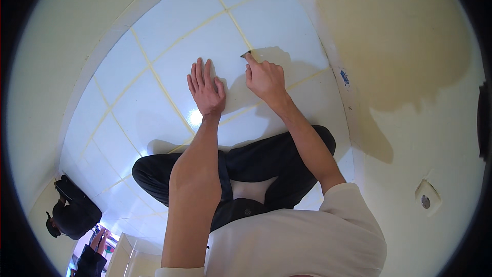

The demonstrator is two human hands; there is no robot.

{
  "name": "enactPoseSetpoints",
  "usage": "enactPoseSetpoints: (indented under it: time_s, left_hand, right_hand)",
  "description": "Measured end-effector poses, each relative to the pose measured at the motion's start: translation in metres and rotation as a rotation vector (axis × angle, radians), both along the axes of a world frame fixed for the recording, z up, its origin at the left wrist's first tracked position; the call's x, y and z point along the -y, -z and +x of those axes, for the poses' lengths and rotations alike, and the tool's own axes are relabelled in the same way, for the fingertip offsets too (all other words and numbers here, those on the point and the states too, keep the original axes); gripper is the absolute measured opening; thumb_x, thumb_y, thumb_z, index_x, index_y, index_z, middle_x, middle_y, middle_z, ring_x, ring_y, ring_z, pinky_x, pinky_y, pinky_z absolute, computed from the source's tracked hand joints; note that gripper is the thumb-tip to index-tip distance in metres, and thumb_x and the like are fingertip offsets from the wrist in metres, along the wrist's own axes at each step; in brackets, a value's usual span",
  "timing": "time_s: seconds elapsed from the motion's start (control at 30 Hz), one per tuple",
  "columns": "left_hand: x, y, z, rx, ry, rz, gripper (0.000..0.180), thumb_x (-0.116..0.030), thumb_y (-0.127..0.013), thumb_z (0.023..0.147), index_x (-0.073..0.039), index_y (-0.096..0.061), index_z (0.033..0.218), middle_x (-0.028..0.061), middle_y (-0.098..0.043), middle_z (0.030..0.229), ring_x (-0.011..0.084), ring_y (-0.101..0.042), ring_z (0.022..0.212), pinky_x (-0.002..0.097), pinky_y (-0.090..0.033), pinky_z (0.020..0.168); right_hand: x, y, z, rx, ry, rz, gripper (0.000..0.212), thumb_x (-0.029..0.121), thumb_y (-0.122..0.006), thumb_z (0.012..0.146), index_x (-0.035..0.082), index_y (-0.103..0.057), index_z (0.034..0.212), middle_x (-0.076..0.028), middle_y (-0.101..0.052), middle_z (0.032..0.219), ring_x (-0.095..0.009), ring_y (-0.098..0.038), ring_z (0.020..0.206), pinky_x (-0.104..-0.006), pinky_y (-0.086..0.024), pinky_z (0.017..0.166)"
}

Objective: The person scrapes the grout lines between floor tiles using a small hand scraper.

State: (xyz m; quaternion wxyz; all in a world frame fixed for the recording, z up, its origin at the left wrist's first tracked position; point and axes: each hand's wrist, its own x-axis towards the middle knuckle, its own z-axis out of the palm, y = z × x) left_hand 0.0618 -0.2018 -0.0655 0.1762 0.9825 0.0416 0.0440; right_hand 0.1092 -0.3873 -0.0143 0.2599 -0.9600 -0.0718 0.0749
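Note:
My left hand (206, 90) lies flat on a pale, glossy floor tile (189, 46), fingers stretched and slightly spread, with nothing in it. To its right and farther off, my right hand (267, 78) is closed, with the index finger stretched forward. Under that fingertip a small, dark, thin-edged scraper (245, 54) touches the floor beside a yellowish grout line (239, 28). Most of the scraper is hidden by the fingers. My right hand casts a shadow over the tile around it.
Cross-legged, I sit in dark trousers (261, 156) close behind my hands. A wall with a socket plate (427, 197) runs along the right, and another wall (66, 46) along the left. At the lower left are a person in dark clothes (77, 215) and another person's legs (95, 251).

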Motion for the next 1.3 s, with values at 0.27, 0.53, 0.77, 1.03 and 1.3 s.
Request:
enactPoseSetpoints:
  time_s: [0.27,0.53,0.77,1.03,1.3]
  left_hand:
    - [0.001,0.000,0.001,0.008,0.006,-0.005,0.059,-0.020,-0.046,0.097,-0.018,-0.039,0.156,0.0071,-0.032,0.165,0.0276,-0.024,0.156,0.0516,-0.013,0.128]
    - [0.002,-0.002,0.002,0.014,0.006,-0.018,0.058,-0.019,-0.046,0.097,-0.017,-0.040,0.155,0.0079,-0.032,0.166,0.0279,-0.024,0.156,0.0514,-0.013,0.128]
    - [0.003,0.000,0.001,0.019,0.014,0.000,0.059,-0.019,-0.046,0.097,-0.016,-0.040,0.155,0.0082,-0.032,0.166,0.0282,-0.025,0.155,0.0515,-0.014,0.127]
    - [0.004,0.000,0.002,0.015,0.010,-0.002,0.059,-0.018,-0.047,0.097,-0.017,-0.040,0.155,0.0079,-0.033,0.165,0.0281,-0.025,0.155,0.0515,-0.015,0.127]
    - [0.003,0.003,0.003,0.019,0.011,0.010,0.058,-0.020,-0.047,0.097,-0.016,-0.041,0.155,0.0077,-0.033,0.165,0.0280,-0.026,0.155,0.0514,-0.015,0.127]
  right_hand:
    - [0.001,0.003,0.002,-0.026,0.020,-0.010,0.031,0.019,-0.061,0.094,0.010,-0.066,0.123,-0.016,-0.067,0.064,-0.037,-0.068,0.060,-0.0499,-0.052,0.056]
    - [0.002,0.000,0.002,0.000,-0.007,-0.017,0.036,0.015,-0.063,0.089,0.001,-0.067,0.122,-0.016,-0.068,0.064,-0.033,-0.070,0.061,-0.0456,-0.054,0.056]
    - [0.002,0.005,0.000,-0.046,-0.010,-0.035,0.034,0.019,-0.061,0.093,0.008,-0.065,0.125,-0.017,-0.068,0.066,-0.037,-0.069,0.061,-0.0485,-0.054,0.057]
    - [0.003,0.000,0.001,-0.047,-0.012,-0.025,0.035,0.019,-0.062,0.092,0.007,-0.065,0.125,-0.017,-0.068,0.065,-0.036,-0.069,0.060,-0.0487,-0.054,0.057]
    - [0.001,0.004,-0.001,-0.036,-0.021,-0.001,0.034,0.017,-0.061,0.093,0.007,-0.064,0.126,-0.016,-0.067,0.064,-0.035,-0.069,0.060,-0.0486,-0.053,0.057]
